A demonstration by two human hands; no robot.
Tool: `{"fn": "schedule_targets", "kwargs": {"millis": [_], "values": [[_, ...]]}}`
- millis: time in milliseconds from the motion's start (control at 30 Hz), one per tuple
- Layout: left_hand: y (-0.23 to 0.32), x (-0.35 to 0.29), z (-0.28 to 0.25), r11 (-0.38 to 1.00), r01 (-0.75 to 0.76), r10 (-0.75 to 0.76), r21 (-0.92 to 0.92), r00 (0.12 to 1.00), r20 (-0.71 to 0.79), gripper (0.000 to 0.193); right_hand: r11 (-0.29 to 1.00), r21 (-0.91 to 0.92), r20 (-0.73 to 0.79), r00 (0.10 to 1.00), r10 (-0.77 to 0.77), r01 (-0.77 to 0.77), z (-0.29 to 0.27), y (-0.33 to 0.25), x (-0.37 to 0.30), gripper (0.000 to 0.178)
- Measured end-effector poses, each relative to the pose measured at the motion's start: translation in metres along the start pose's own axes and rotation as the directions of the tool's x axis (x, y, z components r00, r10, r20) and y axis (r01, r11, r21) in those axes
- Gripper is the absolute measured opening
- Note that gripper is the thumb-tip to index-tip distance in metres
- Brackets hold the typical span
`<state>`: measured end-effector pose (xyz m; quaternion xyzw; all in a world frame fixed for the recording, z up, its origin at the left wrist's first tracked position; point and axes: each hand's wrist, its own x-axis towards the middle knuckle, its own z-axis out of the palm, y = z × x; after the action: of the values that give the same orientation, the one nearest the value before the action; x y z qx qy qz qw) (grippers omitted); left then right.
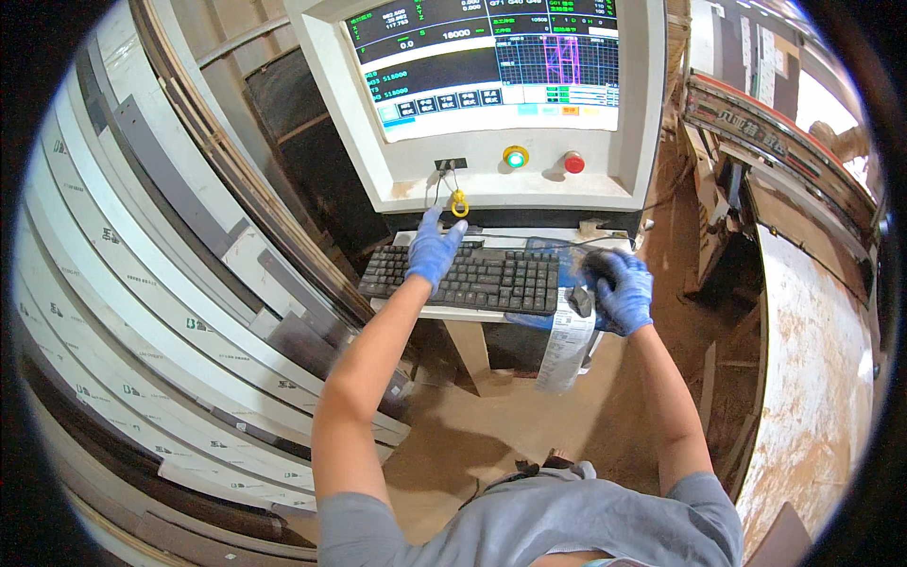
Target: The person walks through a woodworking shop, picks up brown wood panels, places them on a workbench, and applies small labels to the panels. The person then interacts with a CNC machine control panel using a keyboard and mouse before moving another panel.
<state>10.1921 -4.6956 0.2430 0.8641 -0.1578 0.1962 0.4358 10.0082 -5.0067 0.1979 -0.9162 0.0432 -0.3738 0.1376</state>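
My left hand [434,253], in a blue glove, is over the left part of a black keyboard [501,279]. Its fingers are spread and point up toward the control panel, holding nothing. Just beyond the fingertips, a yellow ring-shaped tag [459,204] hangs by a cord from a small black port plate [451,164]. To the right of the keyboard, my right hand [626,295], also blue-gloved, curls over a black computer mouse [598,266]. A small dark lump [580,301] lies beside it on a printed paper strip [565,352] that droops off the shelf's front edge.
A white machine console holds a lit screen [491,71], a green-lit button [515,158] and a red knob [574,163]. Long boards [179,283] stand stacked along the left. At right are a machine beam [756,123] and a dusty pale panel [812,350].
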Motion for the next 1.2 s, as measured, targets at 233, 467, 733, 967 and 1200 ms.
{"fn": "schedule_targets", "kwargs": {"millis": [233, 467, 733, 967, 1200], "values": [[0.037, 0.045, 0.060, 0.991, 0.104, -0.127, -0.088, 0.935, -0.332, 0.058, 0.999, 0.034, -0.033, 0.999, -0.022, 0.024, -0.002, 0.010, -0.001, 0.045], [0.043, 0.071, 0.086, 0.938, 0.076, -0.206, -0.338, 0.906, -0.370, 0.038, 0.993, 0.112, 0.061, 0.997, -0.053, 0.046, 0.002, 0.010, -0.002, 0.046], [0.076, 0.040, 0.054, 0.728, -0.162, -0.093, -0.666, 0.939, -0.330, 0.021, 0.983, 0.181, 0.076, 0.996, -0.049, 0.035, -0.005, 0.018, 0.001, 0.047], [0.051, 0.028, 0.060, 0.995, -0.075, 0.066, 0.066, 0.988, 0.136, 0.033, 0.978, 0.208, 0.060, 0.998, -0.003, -0.010, -0.005, 0.017, 0.001, 0.043], [0.054, 0.055, 0.010, 0.906, -0.161, 0.312, 0.392, 0.880, -0.359, 0.035, 0.977, 0.212, 0.038, 0.999, -0.031, 0.022, -0.008, 0.018, 0.005, 0.041]]}}
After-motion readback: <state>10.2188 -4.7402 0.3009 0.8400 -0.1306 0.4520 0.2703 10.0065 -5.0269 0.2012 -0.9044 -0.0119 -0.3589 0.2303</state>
